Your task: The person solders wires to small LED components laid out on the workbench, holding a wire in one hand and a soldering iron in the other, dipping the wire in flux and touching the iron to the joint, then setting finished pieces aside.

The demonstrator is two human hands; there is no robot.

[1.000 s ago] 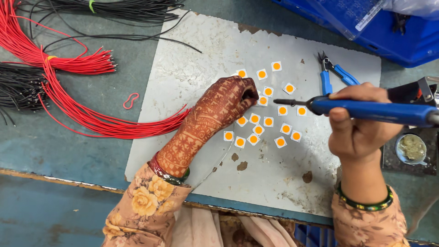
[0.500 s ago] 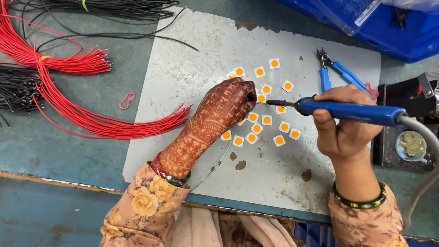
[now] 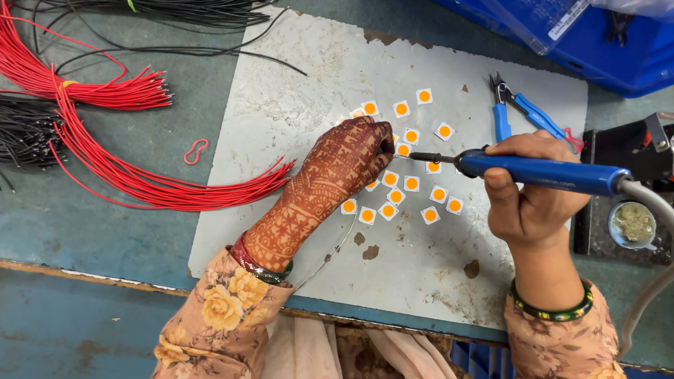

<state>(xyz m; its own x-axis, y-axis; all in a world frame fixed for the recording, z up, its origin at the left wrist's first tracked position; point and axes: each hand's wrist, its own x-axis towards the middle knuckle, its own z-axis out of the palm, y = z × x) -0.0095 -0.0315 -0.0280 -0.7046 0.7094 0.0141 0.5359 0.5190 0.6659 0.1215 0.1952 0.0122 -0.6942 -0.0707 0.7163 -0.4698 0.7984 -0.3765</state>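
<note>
My left hand (image 3: 342, 170), patterned with henna, rests on the grey work plate (image 3: 295, 105) with its fingers curled, pinching a thin solder wire at the fingertips. My right hand (image 3: 528, 189) grips a blue soldering iron (image 3: 540, 173), whose tip points left and nearly meets my left fingertips. Several small white square chips with orange centres (image 3: 411, 184) lie scattered on the plate under and around both hands. The thin wire trails back under my left wrist.
Bundles of red wires (image 3: 126, 175) and black wires (image 3: 28, 133) lie at the left. Blue-handled cutters (image 3: 516, 112) rest at the plate's right edge. A blue bin (image 3: 604, 49) stands at the back right, a small flux pot (image 3: 633, 223) at the right.
The soldering iron has moved left, its tip now close to my left fingertips. My left hand has stayed over the chips.
</note>
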